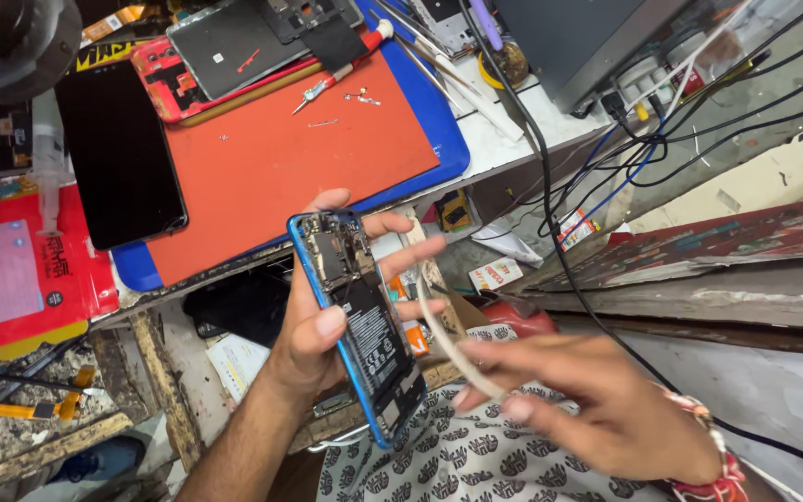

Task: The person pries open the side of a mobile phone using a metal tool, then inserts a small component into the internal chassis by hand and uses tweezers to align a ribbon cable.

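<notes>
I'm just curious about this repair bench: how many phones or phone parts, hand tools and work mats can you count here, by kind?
Opened phones: 2, the blue-framed phone in the left hand, and a red phone on the bench.
Loose black screen panels: 1.
Screwdrivers: 1.
Orange work mats: 1.
Pale strips: 1, in the right hand.
Total: 6

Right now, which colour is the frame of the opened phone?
Blue; the phone frame, in the left hand, shows best in the head view.
</notes>
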